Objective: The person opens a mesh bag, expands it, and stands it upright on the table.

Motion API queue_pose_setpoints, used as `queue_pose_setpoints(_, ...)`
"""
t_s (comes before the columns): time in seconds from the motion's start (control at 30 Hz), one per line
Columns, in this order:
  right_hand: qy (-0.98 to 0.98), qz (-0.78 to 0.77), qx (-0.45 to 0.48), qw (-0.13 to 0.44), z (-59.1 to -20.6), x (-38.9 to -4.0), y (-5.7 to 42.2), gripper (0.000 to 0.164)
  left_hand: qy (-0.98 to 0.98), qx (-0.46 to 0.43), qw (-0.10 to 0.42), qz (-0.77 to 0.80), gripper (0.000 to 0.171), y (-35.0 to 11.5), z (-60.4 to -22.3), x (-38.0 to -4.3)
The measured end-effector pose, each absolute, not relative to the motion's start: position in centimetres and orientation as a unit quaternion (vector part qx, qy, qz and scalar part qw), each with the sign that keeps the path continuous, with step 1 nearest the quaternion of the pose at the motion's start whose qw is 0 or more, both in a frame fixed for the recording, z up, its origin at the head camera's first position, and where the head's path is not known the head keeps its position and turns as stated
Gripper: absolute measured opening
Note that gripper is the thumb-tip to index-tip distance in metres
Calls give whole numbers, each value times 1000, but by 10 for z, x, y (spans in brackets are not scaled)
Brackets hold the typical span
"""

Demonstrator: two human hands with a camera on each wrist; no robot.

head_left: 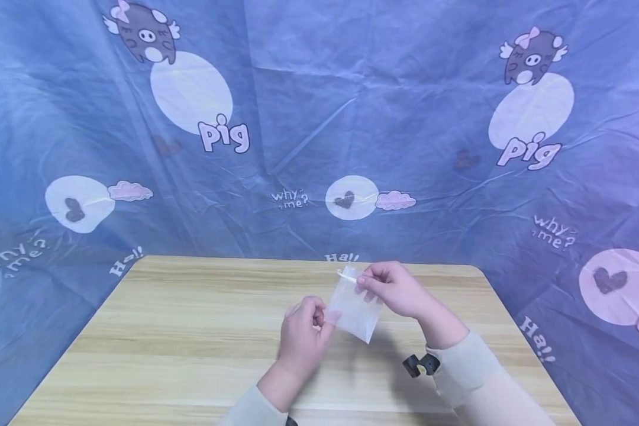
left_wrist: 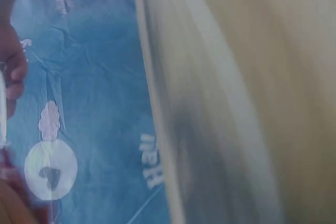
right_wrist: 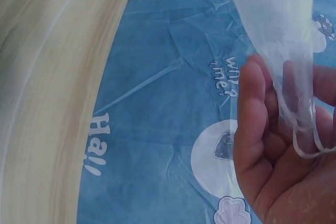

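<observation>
A small translucent drawstring pouch (head_left: 355, 310) hangs tilted over the table between both hands. My right hand (head_left: 396, 290) pinches it near the top, close to the white drawstring (head_left: 346, 276). At the lower left side, my left hand (head_left: 303, 331) pinches the pouch's edge, its thumb showing through the film. In the right wrist view, the pouch (right_wrist: 278, 19) narrows down into the right hand (right_wrist: 283, 156), and a loop of cord (right_wrist: 304, 155) dangles over the palm. The left wrist view catches only blurred fingers (left_wrist: 16, 203) at its lower left corner.
The wood-grain table (head_left: 165, 343) stretches below both hands. Blue curtain (head_left: 309, 148) printed with pigs, hearts and lettering surrounds it at the back and both sides. A black wrist mount (head_left: 420, 365) sits by the right sleeve.
</observation>
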State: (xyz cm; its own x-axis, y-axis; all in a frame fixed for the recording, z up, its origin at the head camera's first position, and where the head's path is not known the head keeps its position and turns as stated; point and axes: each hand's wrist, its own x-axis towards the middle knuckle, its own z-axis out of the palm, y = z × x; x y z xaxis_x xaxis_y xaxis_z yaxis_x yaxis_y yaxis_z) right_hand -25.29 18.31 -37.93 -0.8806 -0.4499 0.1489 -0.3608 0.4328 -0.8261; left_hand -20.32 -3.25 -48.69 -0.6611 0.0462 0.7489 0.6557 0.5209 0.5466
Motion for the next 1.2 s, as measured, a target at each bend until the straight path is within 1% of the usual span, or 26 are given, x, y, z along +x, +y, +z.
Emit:
queue_pose_setpoints(0.1, 849, -477, -224, 20, -381, -252, 183, 17, -813, -123, 160, -547, 10, -27, -488, -197)
queue_pose_setpoints(0.13, 851, -477, -219, 12, -382, -252, 183, 16, -799, -95, 108, -584, 7, -25, -487, -196)
queue_pose_setpoints(0.17, 852, -477, -215, 3, -382, -252, 182, 15, -777, -75, 67, -622, 7, -24, -486, -195)
queue_pose_setpoints(0.23, 855, -474, -208, -11, -382, -251, 181, 14, -722, -50, 8, -690, 16, -22, -483, -195)
queue_pose_setpoints(0.33, 861, -469, -196, -30, -382, -249, 181, 14, -641, -46, -63, -764, 29, -20, -477, -193)
queue_pose_setpoints(0.43, 866, -462, -187, -39, -382, -248, 180, 14, -579, -54, -114, -806, 30, -19, -474, -190)
queue_pose_setpoints(0.5, 868, -459, -185, -40, -382, -248, 180, 14, -549, -56, -133, -823, 29, -17, -473, -189)
queue_pose_setpoints(0.6, 870, -456, -183, -40, -383, -248, 179, 13, -515, -53, -147, -843, 28, -15, -473, -188)
queue_pose_setpoints(0.73, 871, -455, -182, -38, -383, -248, 179, 13, -510, -34, -147, -847, 12, -11, -474, -188)
queue_pose_setpoints(0.8, 871, -454, -183, -39, -383, -248, 179, 13, -517, -25, -138, -844, 9, -9, -474, -189)
queue_pose_setpoints(0.97, 865, -461, -193, -50, -382, -247, 179, 13, -534, -16, -105, -839, 18, -8, -474, -187)
queue_pose_setpoints(1.07, 860, -467, -196, -54, -380, -247, 179, 13, -549, -25, -89, -831, 24, -10, -474, -185)
queue_pose_setpoints(1.2, 858, -468, -202, -59, -379, -247, 180, 14, -552, -45, -92, -828, 27, -15, -473, -183)
